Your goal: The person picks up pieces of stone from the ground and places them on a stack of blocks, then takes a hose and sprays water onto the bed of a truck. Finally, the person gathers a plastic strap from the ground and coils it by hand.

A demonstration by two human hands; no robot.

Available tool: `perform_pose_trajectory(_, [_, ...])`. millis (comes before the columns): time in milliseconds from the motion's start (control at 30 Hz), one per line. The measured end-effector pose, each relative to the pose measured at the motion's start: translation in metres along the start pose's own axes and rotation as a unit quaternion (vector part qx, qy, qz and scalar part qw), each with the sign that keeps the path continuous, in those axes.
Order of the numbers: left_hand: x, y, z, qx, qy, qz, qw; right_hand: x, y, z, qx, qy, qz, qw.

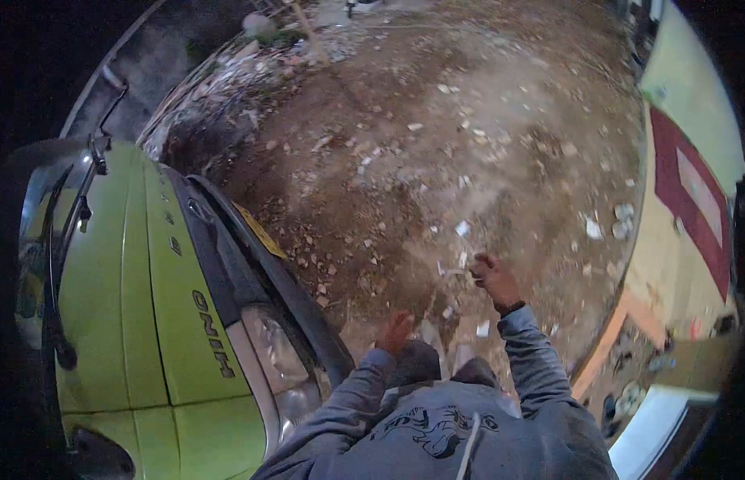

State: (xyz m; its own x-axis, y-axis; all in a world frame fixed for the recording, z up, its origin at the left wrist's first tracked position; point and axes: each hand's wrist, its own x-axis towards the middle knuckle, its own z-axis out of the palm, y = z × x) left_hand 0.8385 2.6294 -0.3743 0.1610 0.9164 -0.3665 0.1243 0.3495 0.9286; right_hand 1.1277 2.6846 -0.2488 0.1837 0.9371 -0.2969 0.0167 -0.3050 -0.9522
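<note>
The left hand hangs nearer the green truck than the right hand; neither grip is discernible.

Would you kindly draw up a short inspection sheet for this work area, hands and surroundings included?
Surface: uneven brown dirt ground, strewn with stones.
Job's things: green HINO truck beside the person, its headlight on the side near the left hand.
Clutter: white scraps scattered over the dirt.
Hands: left, blurred, apart from the truck in this view; right hand raised over the ground, fingers curled, whether it holds anything unclear.
Cables: nothing seen.
Surroundings: dark beyond the lit ground; maroon-bordered panel at the right; assorted small items below it, too unclear to name.
</note>
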Motion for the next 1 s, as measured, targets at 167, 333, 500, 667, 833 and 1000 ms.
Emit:
perform_pose_trajectory(167, [0.052,-0.002,-0.087,-0.187,0.121,-0.151,0.963,0.111,0.016,0.073,-0.13,-0.118,-0.071,0.982])
perform_pose_trajectory(333, [0.144,-0.015,-0.16,-0.294,0.192,-0.141,0.926,0.181,-0.018,0.133,-0.019,-0.161,0.131,0.978])
perform_pose_trajectory(500, [0.273,0.029,-0.201,-0.32,0.222,-0.021,0.921,0.312,-0.051,0.128,0.031,-0.182,0.146,0.972])
perform_pose_trajectory(667, [0.352,0.202,-0.249,-0.149,0.143,0.059,0.977,0.404,-0.11,0.223,-0.035,-0.154,0.143,0.977])
perform_pose_trajectory(833, [0.446,0.168,-0.309,-0.187,0.226,-0.028,0.956,0.496,-0.127,0.353,-0.112,-0.315,0.098,0.937])
perform_pose_trajectory(1000, [0.474,0.16,-0.409,-0.42,0.312,-0.041,0.851,0.607,-0.139,0.491,-0.235,-0.517,0.029,0.823])
